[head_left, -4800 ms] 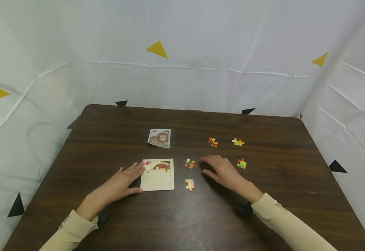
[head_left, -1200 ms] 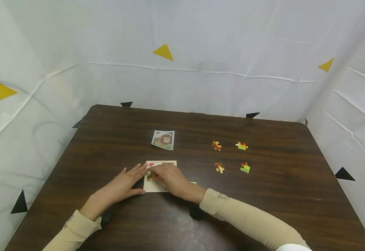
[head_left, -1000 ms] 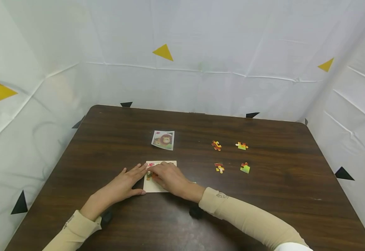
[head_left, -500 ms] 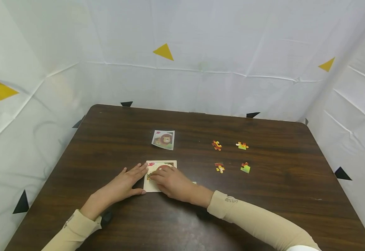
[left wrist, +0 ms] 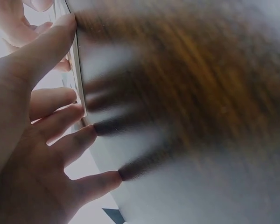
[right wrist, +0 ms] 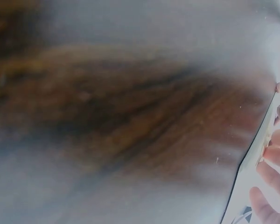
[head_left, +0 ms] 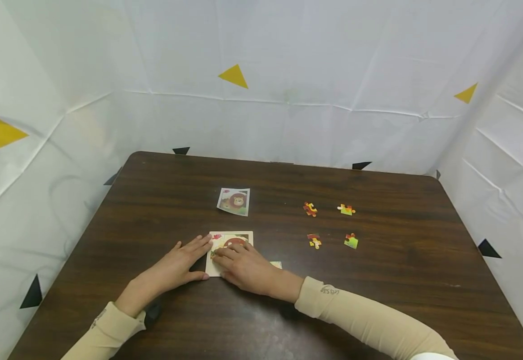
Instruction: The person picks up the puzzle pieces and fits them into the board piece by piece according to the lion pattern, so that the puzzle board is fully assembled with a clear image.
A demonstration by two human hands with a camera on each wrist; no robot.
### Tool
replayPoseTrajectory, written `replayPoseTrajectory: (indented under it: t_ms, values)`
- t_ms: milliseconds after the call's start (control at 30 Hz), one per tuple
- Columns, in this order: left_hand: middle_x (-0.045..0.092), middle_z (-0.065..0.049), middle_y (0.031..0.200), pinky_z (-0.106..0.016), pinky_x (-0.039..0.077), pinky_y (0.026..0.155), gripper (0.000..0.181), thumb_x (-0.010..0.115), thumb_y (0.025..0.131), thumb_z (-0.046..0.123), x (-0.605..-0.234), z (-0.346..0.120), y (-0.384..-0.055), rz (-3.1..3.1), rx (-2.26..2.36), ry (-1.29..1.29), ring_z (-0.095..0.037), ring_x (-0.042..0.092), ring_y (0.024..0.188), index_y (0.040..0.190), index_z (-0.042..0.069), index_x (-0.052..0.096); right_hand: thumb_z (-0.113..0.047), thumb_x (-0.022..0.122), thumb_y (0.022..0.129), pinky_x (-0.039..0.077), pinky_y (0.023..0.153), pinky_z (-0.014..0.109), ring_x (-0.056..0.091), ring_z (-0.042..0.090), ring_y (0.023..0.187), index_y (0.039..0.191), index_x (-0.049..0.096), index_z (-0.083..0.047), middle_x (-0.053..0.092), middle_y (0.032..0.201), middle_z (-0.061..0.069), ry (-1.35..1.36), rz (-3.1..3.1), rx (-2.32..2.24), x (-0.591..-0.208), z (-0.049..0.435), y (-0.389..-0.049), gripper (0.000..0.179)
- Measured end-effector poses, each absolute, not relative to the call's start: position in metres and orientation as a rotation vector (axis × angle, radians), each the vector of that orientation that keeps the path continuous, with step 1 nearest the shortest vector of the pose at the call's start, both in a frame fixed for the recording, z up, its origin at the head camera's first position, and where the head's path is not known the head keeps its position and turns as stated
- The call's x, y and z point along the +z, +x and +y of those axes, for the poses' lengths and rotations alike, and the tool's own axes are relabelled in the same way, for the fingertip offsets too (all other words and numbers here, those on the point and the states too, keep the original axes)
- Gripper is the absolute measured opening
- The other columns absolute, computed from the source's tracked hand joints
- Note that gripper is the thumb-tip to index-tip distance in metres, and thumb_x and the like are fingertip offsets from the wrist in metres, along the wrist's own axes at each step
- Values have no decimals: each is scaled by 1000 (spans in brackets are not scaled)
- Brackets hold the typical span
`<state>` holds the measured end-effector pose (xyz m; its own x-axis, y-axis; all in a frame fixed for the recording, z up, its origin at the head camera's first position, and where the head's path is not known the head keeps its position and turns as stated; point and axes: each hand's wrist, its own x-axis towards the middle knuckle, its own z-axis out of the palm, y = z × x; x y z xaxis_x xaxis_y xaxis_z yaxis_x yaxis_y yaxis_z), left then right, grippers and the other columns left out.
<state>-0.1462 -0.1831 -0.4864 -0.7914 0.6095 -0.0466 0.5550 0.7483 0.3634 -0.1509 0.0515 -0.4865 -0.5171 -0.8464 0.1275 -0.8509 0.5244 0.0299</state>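
A square puzzle board (head_left: 213, 270) with a pale frame lies on the dark table, its upper part filled by lion-picture pieces. My left hand (head_left: 173, 270) lies spread along the board's left side, fingertips and thumb at the frame, as the left wrist view also shows. Over the board is my right hand (head_left: 248, 270), its extended fingers touching a coloured puzzle piece (head_left: 213, 254) at the left, just below the top row. This hand hides much of the board's lower right. Beside it, a pale puzzle piece (head_left: 276, 264) is partly covered by the hand.
Several loose pieces lie to the right: a red-yellow piece (head_left: 310, 209), a green-orange piece (head_left: 346, 209), a red-cream piece (head_left: 314, 241) and a green piece (head_left: 351, 240). A lion picture card (head_left: 233, 201) lies behind the board. White cloth (head_left: 288, 130) surrounds the table (head_left: 378, 280).
My right hand has moved left onto the board, and the multicoloured piece once right of the board is now in it. Lately its fingers have drawn slightly nearer, uncovering the top row. Left hand still.
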Motion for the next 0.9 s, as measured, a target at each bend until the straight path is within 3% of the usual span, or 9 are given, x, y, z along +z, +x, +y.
replayPoseTrajectory:
  t_ms: [533, 900]
  values:
    - [35, -17, 151, -66, 36, 97, 70, 73, 84, 39, -485, -185, -150, 2822, 421, 1030, -36, 36, 136, 139, 2, 50, -40, 53, 99, 42, 101, 46, 46, 19, 127, 135, 56, -13, 50, 141, 0, 1437, -2705, 37, -482, 48, -148, 46]
    - [47, -17, 141, -47, 49, 94, 59, 76, 82, 34, -489, -188, -154, 2816, 495, 1186, -35, 55, 120, 127, -1, 60, -40, 55, 98, 45, 98, 47, 47, 18, 126, 132, 59, -12, 53, 138, 0, 1444, -2728, 93, -481, 48, -149, 45]
